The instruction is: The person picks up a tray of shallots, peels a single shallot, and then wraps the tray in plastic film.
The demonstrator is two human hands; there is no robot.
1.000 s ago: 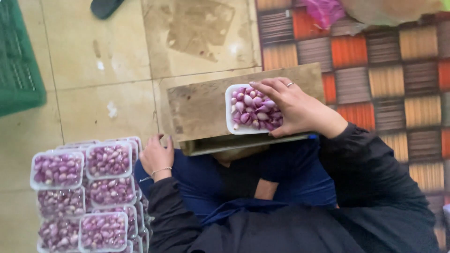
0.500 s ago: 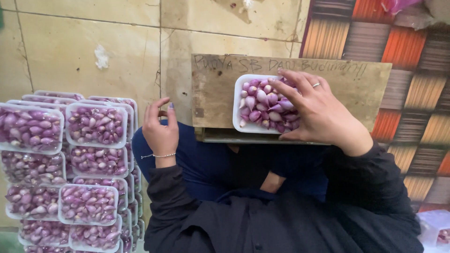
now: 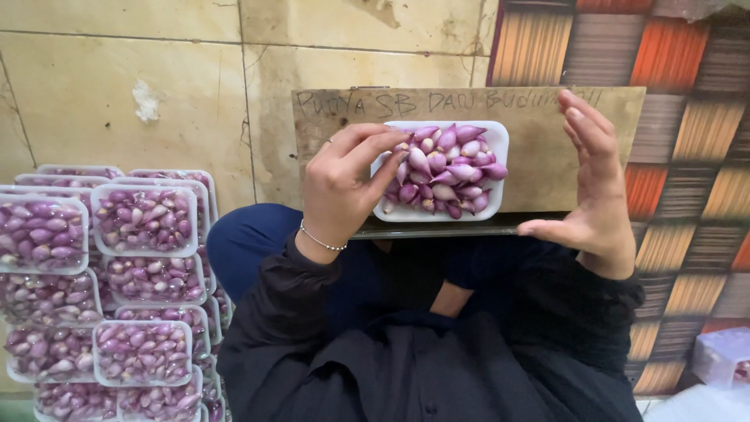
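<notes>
Tiled floor and a bright striped mat lie beyond our hands, and across our lap sits a wooden board carrying one white tray of shallots. Our left hand curls its fingertips onto the tray's near-left edge and the bulbs there, pinching lightly, while our right hand hovers open and empty just right of the tray, not touching it. Many filled, wrapped trays are already stacked well to the left of our left hand; judging by that, this heaped tray remains unwrapped.
</notes>
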